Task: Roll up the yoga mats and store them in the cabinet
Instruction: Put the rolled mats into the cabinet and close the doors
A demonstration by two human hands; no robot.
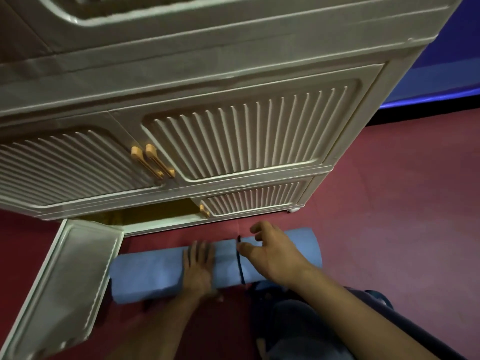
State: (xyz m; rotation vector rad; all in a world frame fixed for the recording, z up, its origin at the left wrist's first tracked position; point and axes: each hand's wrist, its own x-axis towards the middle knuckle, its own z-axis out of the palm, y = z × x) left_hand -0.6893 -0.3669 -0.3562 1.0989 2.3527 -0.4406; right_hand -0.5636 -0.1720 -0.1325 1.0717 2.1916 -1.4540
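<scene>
Yoga mat [150,276] beneath left hand [200,268] pressing flat; right hand [272,253] hovers above, relaxed

The rolled yoga mat [155,271] is plain pale blue, ringed by a thin, almost black cord [240,266]. The cabinet [233,74] beyond it is cream, with ribbed door panels and orange-tan handles [153,161]. The floor [389,203] is plain dark red, and the wall [441,74] at far right is deep blue.
</scene>
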